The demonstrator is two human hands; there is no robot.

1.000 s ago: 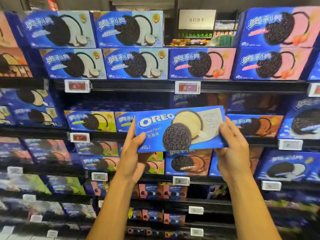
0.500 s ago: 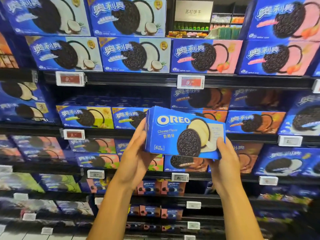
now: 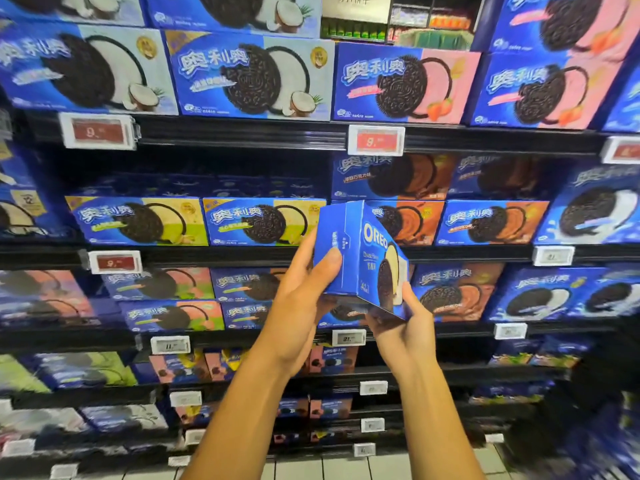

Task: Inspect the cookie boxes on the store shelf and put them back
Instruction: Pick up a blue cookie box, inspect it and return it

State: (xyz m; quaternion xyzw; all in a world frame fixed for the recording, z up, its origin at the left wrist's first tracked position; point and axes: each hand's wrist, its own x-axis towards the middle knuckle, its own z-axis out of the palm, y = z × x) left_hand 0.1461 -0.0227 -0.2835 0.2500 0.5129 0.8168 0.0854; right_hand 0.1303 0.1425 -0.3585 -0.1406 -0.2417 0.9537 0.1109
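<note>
I hold a blue cheese-flavour Oreo box point(image 3: 363, 258) in both hands in front of the middle shelf. It is turned so its narrow end faces me and its printed front angles off to the right. My left hand point(image 3: 301, 299) grips the end panel, thumb pressed on it. My right hand point(image 3: 405, 323) grips the lower right corner from beneath, fingers curled round the bottom edge. Behind the box, the second shelf point(image 3: 242, 254) carries rows of similar blue boxes.
Stacked cookie boxes fill the shelving on every level: coconut point(image 3: 242, 74) and strawberry point(image 3: 405, 84) on top, yellow-green point(image 3: 138, 220) and orange point(image 3: 491, 223) boxes on the second shelf. Price tags point(image 3: 375, 140) clip to the black shelf rails. Pale floor tiles point(image 3: 346, 465) show at the bottom.
The box has swung round from facing me flat to end-on, and dropped slightly lower. My hands came closer together, and the camera moved nearer the shelves.
</note>
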